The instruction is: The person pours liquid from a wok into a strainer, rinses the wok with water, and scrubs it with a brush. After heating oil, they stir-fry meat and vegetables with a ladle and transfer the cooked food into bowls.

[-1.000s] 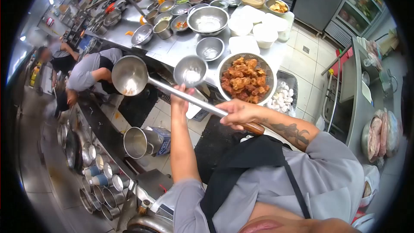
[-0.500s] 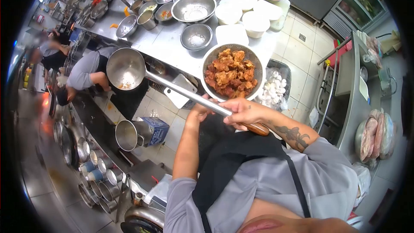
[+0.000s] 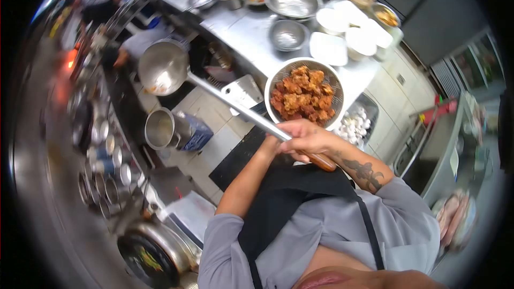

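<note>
A large long-handled ladle slants across the middle, its round metal bowl at the far left and a wooden grip at the near end. My right hand wraps round the handle just above the wood. Close beside it, my left hand is at the same handle, its fingers mostly hidden behind the shaft and the right hand. A few crumbs stick inside the ladle's bowl. Just beyond my hands sits a perforated colander heaped with brown fried pieces, at the near corner of the steel table.
Metal bowls and white containers stand on the steel table. A tub of white pieces is beside the colander. On the floor side stands a tall pot. A co-worker bends behind the ladle. A black pan lies lower left.
The view has swung, shifting the room's contents. My left hand has slid along the handle, closer to my right hand. The ladle's bowl sits slightly higher in view.
</note>
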`<state>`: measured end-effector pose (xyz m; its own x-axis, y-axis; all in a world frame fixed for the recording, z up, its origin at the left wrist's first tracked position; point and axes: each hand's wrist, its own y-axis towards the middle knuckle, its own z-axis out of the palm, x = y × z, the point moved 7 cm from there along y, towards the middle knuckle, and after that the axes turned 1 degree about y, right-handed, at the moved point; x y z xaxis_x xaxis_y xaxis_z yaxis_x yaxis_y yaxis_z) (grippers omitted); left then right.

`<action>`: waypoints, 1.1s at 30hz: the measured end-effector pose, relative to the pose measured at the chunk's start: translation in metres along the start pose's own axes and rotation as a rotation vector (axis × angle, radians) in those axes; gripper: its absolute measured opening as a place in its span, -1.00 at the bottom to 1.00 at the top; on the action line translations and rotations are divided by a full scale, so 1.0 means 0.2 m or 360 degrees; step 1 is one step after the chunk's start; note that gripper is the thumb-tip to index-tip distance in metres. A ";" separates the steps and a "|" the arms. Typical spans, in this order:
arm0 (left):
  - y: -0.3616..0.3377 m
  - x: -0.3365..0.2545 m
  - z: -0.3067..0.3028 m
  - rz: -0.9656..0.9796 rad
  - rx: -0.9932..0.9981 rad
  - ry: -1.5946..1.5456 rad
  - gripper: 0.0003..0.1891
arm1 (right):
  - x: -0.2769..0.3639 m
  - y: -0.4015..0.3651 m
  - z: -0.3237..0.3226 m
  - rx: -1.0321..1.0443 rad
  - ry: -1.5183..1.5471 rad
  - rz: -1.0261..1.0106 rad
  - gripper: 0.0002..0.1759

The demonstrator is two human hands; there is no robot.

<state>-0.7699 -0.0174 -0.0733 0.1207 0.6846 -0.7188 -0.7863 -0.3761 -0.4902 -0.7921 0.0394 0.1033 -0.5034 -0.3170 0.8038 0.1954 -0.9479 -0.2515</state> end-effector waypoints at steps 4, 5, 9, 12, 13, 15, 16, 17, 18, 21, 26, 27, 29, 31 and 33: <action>-0.32 0.08 -0.42 -0.0134 -0.0514 -0.0159 -0.96 | 0.00 0.12 0.06 -0.0033 -0.0069 0.0137 -0.46; -0.45 0.08 -0.52 -0.0157 -0.0631 -0.0190 -0.95 | 0.00 0.17 0.07 -0.0031 -0.0102 0.0158 -0.49; -1.03 0.06 -0.89 0.0122 -0.1194 -0.0438 -0.93 | 0.01 0.34 0.23 -0.0058 -0.0117 0.0232 -0.47; -1.60 0.07 -1.16 0.0363 -0.1586 -0.0603 -0.90 | -0.07 0.50 0.37 0.0127 -0.0065 0.0269 -0.47; -1.84 0.02 -1.16 0.0425 -0.1772 -0.0654 -0.89 | -0.07 0.54 0.39 0.0148 -0.0106 0.0307 -0.47; -2.35 0.02 -1.35 0.0339 -0.2099 -0.0432 -0.88 | -0.16 0.67 0.51 0.0302 -0.0094 0.0329 -0.49; -2.58 -0.02 -1.42 0.0567 -0.2138 -0.0443 -0.86 | -0.18 0.71 0.59 0.0353 -0.0100 0.0355 -0.49; -2.83 -0.07 -1.47 0.0700 -0.2378 -0.0330 -0.88 | -0.20 0.75 0.68 0.0390 -0.0103 0.0375 -0.49; -3.07 -0.17 -1.41 0.0630 -0.2646 -0.0372 -0.92 | -0.23 0.78 0.75 0.0418 -0.0099 0.0404 -0.50; -3.68 -0.19 -1.55 0.0742 -0.2961 -0.0093 -0.92 | -0.33 0.88 0.93 0.0484 -0.0101 0.0482 -0.51; -4.46 -0.16 -1.90 -0.0080 -0.3691 0.1311 -0.78 | -0.49 0.98 1.21 0.0564 -0.0188 0.0582 -0.53; -4.49 -0.24 -1.89 -0.0213 -0.3808 0.1708 -0.77 | -0.51 0.99 1.24 0.0592 -0.0203 0.0593 -0.54; -4.54 -0.28 -1.96 -0.0507 -0.3849 0.1790 -0.75 | -0.55 1.01 1.29 0.0615 -0.0318 0.0605 -0.58; -4.57 -0.30 -2.00 -0.0684 -0.3854 0.1866 -0.72 | -0.58 1.02 1.33 0.0583 -0.0348 0.0634 -0.57; -4.57 -0.32 -2.03 -0.0740 -0.3844 0.1942 -0.67 | -0.59 1.03 1.36 0.0567 -0.0355 0.0651 -0.57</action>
<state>0.1863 0.0290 0.2218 0.6407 0.7661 0.0509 0.6375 -0.5677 0.5209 -0.4631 -0.1092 0.1033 -0.1459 -0.6042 0.7833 0.6269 -0.6690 -0.3993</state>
